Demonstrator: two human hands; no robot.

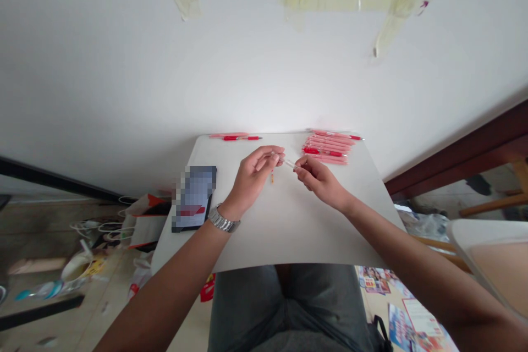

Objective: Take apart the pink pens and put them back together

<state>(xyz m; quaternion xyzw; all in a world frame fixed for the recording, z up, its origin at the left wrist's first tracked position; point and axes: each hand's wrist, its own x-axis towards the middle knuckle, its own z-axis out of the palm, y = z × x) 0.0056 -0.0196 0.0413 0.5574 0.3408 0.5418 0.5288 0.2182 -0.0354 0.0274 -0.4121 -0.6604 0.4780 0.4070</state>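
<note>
Over the middle of a small white table (284,231), my left hand (251,176) and my right hand (319,179) meet. Both are closed in a pinch on one thin clear pen part (287,162) that spans the gap between their fingertips. A tiny orange piece (272,177) shows just below my left fingers. A pile of several pink and red pens (328,147) lies at the table's far right, close beyond my right hand. Two more pens (235,136) lie along the far edge at the left. A metal watch (223,220) is on my left wrist.
A dark phone (193,198) lies on the table's left edge. A white wall rises right behind the table. Bags and clutter (136,220) cover the floor at the left, magazines (408,319) at the lower right, and a wooden frame (466,154) stands to the right.
</note>
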